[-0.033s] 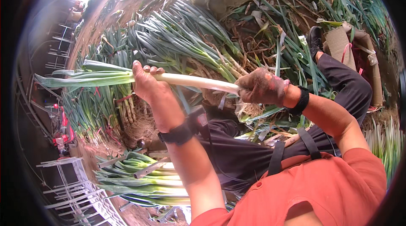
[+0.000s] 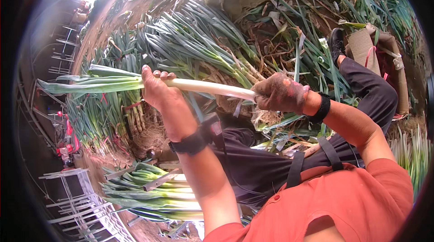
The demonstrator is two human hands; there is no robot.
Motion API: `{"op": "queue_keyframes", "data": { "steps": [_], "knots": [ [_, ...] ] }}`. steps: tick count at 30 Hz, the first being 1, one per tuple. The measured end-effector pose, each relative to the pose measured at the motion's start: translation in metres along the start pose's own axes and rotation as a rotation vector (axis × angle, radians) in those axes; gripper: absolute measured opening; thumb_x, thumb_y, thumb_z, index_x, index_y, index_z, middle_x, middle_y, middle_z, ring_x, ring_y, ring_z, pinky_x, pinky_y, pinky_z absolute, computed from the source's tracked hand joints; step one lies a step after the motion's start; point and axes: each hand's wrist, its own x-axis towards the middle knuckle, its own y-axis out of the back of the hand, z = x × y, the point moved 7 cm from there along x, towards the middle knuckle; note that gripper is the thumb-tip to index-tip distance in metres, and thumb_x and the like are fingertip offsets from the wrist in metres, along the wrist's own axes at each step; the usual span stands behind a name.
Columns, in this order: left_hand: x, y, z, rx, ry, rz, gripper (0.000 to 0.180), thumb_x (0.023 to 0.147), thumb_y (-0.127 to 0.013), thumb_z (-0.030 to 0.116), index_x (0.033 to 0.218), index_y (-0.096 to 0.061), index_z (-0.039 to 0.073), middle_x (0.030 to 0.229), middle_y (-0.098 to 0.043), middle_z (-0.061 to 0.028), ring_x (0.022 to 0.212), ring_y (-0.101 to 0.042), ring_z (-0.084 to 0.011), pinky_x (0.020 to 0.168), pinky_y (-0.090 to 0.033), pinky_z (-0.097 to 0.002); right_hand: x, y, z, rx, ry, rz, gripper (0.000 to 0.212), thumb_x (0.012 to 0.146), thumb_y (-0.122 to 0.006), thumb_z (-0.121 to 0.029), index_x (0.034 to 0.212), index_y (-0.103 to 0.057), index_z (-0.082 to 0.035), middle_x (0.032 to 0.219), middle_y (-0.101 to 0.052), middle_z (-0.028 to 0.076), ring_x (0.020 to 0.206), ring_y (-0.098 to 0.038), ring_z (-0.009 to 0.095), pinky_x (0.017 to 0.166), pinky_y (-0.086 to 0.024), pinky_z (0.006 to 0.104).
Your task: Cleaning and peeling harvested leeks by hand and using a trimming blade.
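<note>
A long green onion point(image 2: 212, 87) stretches almost level across the middle, its white stalk clean and pale. My bare left hand point(image 2: 158, 90) is closed around it where the white turns to green leaves, with the leaves reaching out to the left. At the other end my right hand point(image 2: 281, 94), in a soiled glove, is clenched around the base of the stalk and hides it. A tuft of pale roots point(image 2: 267, 116) shows just below that glove; I cannot tell whether it belongs to the held onion.
Beyond my hands lies a heap of unpeeled green onions point(image 2: 194, 38). Tied bundles point(image 2: 135, 111) stand at left. Cleaned onions point(image 2: 158, 196) rest on a metal-barred rack point(image 2: 162, 180) beside my left forearm. Leaf scraps cover the ground; a cardboard box point(image 2: 364, 49) is right, a white rack point(image 2: 86, 196) lower left.
</note>
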Motion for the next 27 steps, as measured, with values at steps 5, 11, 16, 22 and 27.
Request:
{"op": "queue_keyframes", "data": {
  "steps": [5, 11, 16, 22, 27],
  "knots": [
    [-0.002, -0.002, -0.001, 0.004, 0.015, -0.013, 0.018, 0.086, -0.06, 0.02, 0.085, -0.047, 0.007, 0.061, -0.041, 0.0006, 0.047, -0.039, -0.0099, 0.041, -0.035, -0.0253, -0.004, -0.005, 0.005, 0.033, 0.016, 0.009, 0.022, 0.075, -0.051, -0.004, 0.092, -0.065, -0.002, 0.064, -0.059, 0.013, 0.056, -0.056, 0.013, 0.057, -0.047, 0.0278],
    [0.001, -0.005, -0.004, 0.009, 0.028, -0.016, 0.017, 0.086, -0.06, 0.019, 0.085, -0.048, 0.007, 0.061, -0.041, 0.0007, 0.047, -0.039, -0.0096, 0.041, -0.034, -0.0248, -0.009, 0.0, -0.001, 0.322, -0.118, 0.07, 0.022, 0.077, -0.058, -0.012, 0.094, -0.064, 0.001, 0.066, -0.062, 0.01, 0.06, -0.056, 0.009, 0.059, -0.047, 0.0259],
    [0.0, -0.007, -0.007, 0.048, 0.03, -0.059, 0.016, 0.086, -0.06, 0.018, 0.085, -0.049, 0.007, 0.061, -0.041, 0.001, 0.046, -0.039, -0.0095, 0.04, -0.034, -0.0248, 0.0, -0.011, 0.004, 0.218, -0.15, -0.041, 0.022, 0.075, -0.062, -0.02, 0.086, -0.067, -0.001, 0.063, -0.062, 0.01, 0.057, -0.057, 0.011, 0.057, -0.046, 0.0277],
    [-0.003, -0.006, -0.005, 0.029, 0.031, -0.019, 0.016, 0.085, -0.061, 0.019, 0.085, -0.049, 0.008, 0.061, -0.041, 0.0007, 0.046, -0.039, -0.0097, 0.04, -0.035, -0.0249, 0.0, -0.01, 0.012, 0.292, -0.125, 0.012, 0.019, 0.076, -0.06, -0.012, 0.086, -0.066, 0.003, 0.065, -0.063, 0.008, 0.06, -0.054, 0.006, 0.057, -0.046, 0.024],
    [-0.003, -0.006, -0.003, 0.045, 0.016, -0.011, 0.016, 0.085, -0.062, 0.019, 0.085, -0.05, 0.007, 0.061, -0.042, 0.0004, 0.047, -0.039, -0.0097, 0.04, -0.034, -0.0249, -0.005, -0.013, 0.002, 0.459, -0.257, -0.039, 0.018, 0.079, -0.059, -0.011, 0.088, -0.067, 0.002, 0.066, -0.064, 0.005, 0.061, -0.054, 0.005, 0.057, -0.046, 0.0228]
  ]
}}
